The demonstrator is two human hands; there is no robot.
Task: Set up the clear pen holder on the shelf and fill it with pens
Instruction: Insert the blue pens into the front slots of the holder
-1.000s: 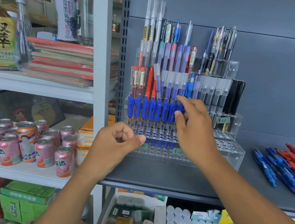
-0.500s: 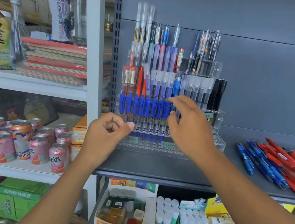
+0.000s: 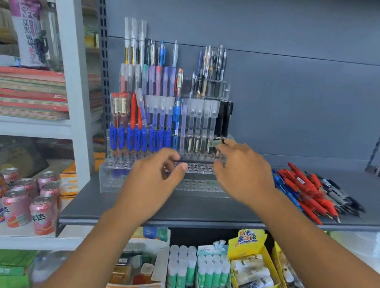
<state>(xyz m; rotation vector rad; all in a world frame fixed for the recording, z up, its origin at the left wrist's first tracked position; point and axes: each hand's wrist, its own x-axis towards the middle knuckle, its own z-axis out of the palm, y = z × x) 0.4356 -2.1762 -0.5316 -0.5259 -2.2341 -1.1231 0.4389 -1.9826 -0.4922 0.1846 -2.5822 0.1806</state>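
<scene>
The clear tiered pen holder [image 3: 112,181] stands on the grey shelf [image 3: 197,211] against the back panel. Its upper tiers are packed with upright pens, with a row of blue pens [image 3: 139,138] on a lower tier; the front tiers' holes to the right are bare. My left hand [image 3: 152,182] hovers in front of the lower tiers, fingers loosely curled and apart, holding nothing. My right hand [image 3: 241,175] is at the holder's right end, with index finger and thumb closed around the end of a middle tier by a small green label.
A loose pile of red, blue and black pens [image 3: 307,188] lies on the shelf to the right. A white shelf post [image 3: 70,73] stands left, with notebooks [image 3: 24,91], bottles [image 3: 26,21] and drink cans [image 3: 15,202]. Glue sticks [image 3: 188,269] and yellow boxes [image 3: 251,267] sit below.
My right hand has left the blue pens and moved right to the holder's end. My left hand has risen toward the lower tiers, and its fist has loosened.
</scene>
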